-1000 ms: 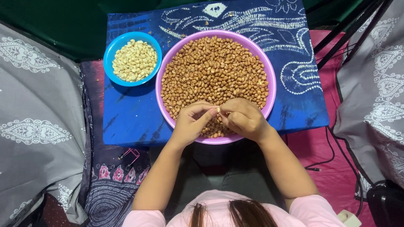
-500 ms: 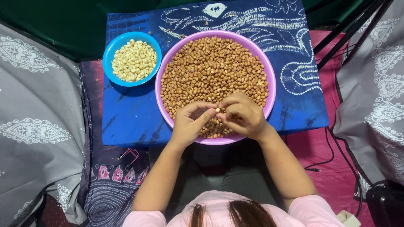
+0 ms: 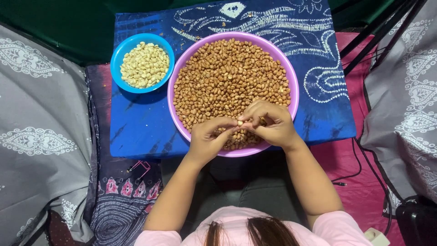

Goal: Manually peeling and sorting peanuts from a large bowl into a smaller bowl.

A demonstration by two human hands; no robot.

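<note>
A wide purple bowl [image 3: 293, 86] full of brown, skin-on peanuts [image 3: 227, 77] sits on a blue patterned cloth. My left hand [image 3: 207, 139] and my right hand [image 3: 268, 125] meet over the bowl's near edge. Their fingertips pinch one pale peanut [image 3: 239, 123] between them. A smaller blue bowl [image 3: 119, 57] at the left holds pale skinned peanuts [image 3: 144, 64].
The blue cloth [image 3: 136, 127] covers a low table. Grey patterned cushions [image 3: 36, 127] lie at both sides. Dark metal rods [image 3: 378, 32] lean at the upper right. A black cable [image 3: 359, 168] runs over red fabric at the right.
Both hands stay over the bowl's near edge. The fingers have shifted slightly and the pale peanut now shows between the fingertips.
</note>
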